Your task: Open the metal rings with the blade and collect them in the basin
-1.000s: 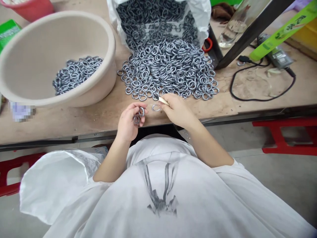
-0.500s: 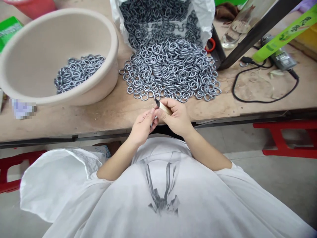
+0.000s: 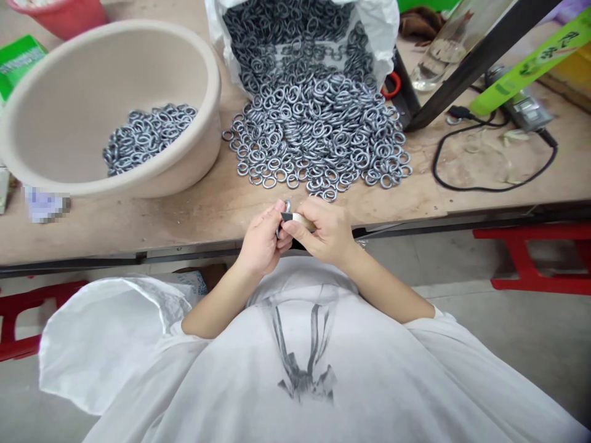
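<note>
My left hand (image 3: 263, 240) is closed on a small grey ring (image 3: 288, 205), whose upper edge shows above the fingertips. My right hand (image 3: 331, 231) grips a short knife (image 3: 301, 220) by its pale handle. The dark slanted blade points left and meets the ring at my left fingertips; the exact contact is hidden by fingers. Both hands are close together at the table's front edge. Just beyond them a large heap of grey rings (image 3: 318, 132) spills from a white sack (image 3: 385, 24) lying on its side.
A beige basin (image 3: 55, 104) with grey rings inside stands at the left. On the right are a dark metal bar (image 3: 480, 61), a black cable (image 3: 438, 172), a clear bottle (image 3: 434, 58) and a light-green strip (image 3: 530, 64). Red stools (image 3: 521, 258) flank me; a white bag (image 3: 101, 344) hangs at lower left.
Both hands have come slightly nearer to me. The knife has turned so its blade points left instead of up, and the ring's top now shows. Several rings lie nearer the heap's front edge.
</note>
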`<action>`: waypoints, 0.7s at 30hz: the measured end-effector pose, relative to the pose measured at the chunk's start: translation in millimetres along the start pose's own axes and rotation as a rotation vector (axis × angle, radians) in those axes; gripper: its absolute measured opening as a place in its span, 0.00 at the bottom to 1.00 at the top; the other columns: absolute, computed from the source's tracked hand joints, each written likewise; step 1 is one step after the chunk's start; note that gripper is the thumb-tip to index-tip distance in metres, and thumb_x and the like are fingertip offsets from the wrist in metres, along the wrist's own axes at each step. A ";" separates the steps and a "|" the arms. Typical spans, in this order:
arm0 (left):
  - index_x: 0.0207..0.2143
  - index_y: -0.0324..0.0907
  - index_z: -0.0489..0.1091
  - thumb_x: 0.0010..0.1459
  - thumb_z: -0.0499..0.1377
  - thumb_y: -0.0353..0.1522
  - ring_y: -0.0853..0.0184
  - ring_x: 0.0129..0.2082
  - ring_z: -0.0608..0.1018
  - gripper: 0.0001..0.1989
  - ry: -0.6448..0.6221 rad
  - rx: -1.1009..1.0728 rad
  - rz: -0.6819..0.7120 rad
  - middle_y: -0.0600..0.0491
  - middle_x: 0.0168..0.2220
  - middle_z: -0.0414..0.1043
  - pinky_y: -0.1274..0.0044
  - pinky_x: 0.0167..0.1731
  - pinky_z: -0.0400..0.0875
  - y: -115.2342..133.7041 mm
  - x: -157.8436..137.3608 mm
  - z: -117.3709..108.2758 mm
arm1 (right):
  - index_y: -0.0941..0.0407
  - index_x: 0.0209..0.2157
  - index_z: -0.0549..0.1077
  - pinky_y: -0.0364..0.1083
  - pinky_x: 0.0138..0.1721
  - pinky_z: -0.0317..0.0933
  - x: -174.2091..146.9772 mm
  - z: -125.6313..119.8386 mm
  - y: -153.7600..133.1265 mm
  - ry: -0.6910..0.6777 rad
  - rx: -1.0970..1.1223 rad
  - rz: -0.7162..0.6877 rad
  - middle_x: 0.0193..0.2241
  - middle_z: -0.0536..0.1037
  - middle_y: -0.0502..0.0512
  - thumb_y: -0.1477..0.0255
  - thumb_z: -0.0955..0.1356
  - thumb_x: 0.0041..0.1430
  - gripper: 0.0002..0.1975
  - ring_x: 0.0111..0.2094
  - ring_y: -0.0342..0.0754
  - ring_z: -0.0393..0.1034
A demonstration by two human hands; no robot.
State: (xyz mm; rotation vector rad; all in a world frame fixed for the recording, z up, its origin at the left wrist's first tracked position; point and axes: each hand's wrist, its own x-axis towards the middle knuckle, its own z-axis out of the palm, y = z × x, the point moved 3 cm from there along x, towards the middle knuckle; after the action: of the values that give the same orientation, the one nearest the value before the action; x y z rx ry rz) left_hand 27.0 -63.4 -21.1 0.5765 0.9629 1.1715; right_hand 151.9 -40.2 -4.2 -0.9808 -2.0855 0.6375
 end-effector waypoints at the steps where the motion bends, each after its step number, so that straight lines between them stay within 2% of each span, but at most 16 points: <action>1: 0.23 0.42 0.55 0.55 0.64 0.48 0.79 0.13 0.54 0.25 -0.008 -0.012 -0.004 0.63 0.16 0.51 0.84 0.13 0.48 0.1 -0.7 0.8 | 0.54 0.23 0.62 0.46 0.29 0.48 0.3 -0.1 0.0 0.002 -0.010 -0.008 0.23 0.66 0.51 0.52 0.61 0.66 0.24 0.26 0.44 0.58; 12: 0.23 0.42 0.55 0.55 0.65 0.47 0.80 0.12 0.53 0.25 -0.064 -0.043 -0.057 0.63 0.16 0.50 0.85 0.12 0.48 1.9 1.0 -0.6 | 0.54 0.22 0.59 0.46 0.28 0.45 -1.6 4.4 -4.1 0.000 0.096 0.057 0.20 0.60 0.47 0.55 0.63 0.66 0.23 0.23 0.42 0.54; 16: 0.21 0.41 0.56 0.55 0.64 0.47 0.80 0.12 0.53 0.25 -0.129 -0.033 -0.078 0.63 0.15 0.50 0.85 0.12 0.49 2.8 -3.8 -0.1 | 0.55 0.22 0.61 0.44 0.28 0.46 4.1 1.6 15.4 0.065 0.109 0.204 0.19 0.61 0.46 0.54 0.62 0.67 0.24 0.23 0.42 0.56; 19: 0.21 0.40 0.58 0.56 0.64 0.46 0.79 0.13 0.56 0.24 -0.188 -0.013 -0.075 0.62 0.16 0.53 0.84 0.13 0.52 4.6 -9.1 -0.6 | 0.54 0.23 0.63 0.44 0.29 0.48 14.2 -9.8 38.0 0.186 -0.004 0.367 0.19 0.64 0.48 0.53 0.59 0.68 0.25 0.24 0.43 0.60; 21: 0.21 0.40 0.60 0.55 0.65 0.45 0.79 0.13 0.57 0.23 -0.145 -0.022 -0.060 0.61 0.17 0.55 0.84 0.13 0.54 6.5 -8.5 -5.0 | 0.55 0.27 0.69 0.45 0.31 0.50 24.5 -11.6 43.5 0.118 -0.201 0.371 0.25 0.72 0.52 0.54 0.61 0.68 0.22 0.29 0.46 0.65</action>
State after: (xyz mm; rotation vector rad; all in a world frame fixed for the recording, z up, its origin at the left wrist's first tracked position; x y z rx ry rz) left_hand 18.8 -69.8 -15.6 0.6032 0.8373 1.0708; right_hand 169.2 6.4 -16.9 -1.5046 -1.9040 0.5420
